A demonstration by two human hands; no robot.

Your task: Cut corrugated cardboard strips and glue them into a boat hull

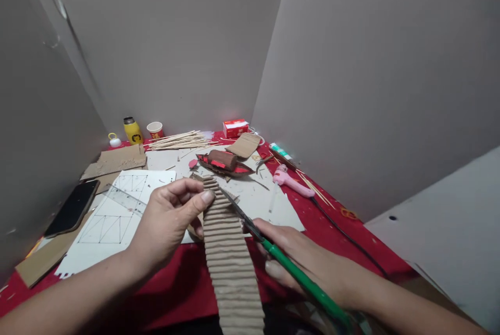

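A long strip of corrugated cardboard (228,257) runs from the bottom edge up between my hands, its ridges facing me. My left hand (175,210) pinches the strip near its far end, thumb on top. In my right hand (289,251) are scissors with green handles (308,283), the fingers closed around them. Their dark blades point up and left, lying along the strip's right edge near its far end. Whether the blades are parted is hard to make out. Just beyond the strip's tip sits a small model boat (224,163) with a brown rounded canopy and red deck.
On the red tablecloth (336,241) lie a pink glue gun (291,181), a black phone (72,207), a drawing sheet (105,220) under a clear ruler, and cardboard pieces (117,160). Behind are wooden sticks (179,140), a yellow bottle (133,131), a paper cup (155,129) and a red box (235,127).
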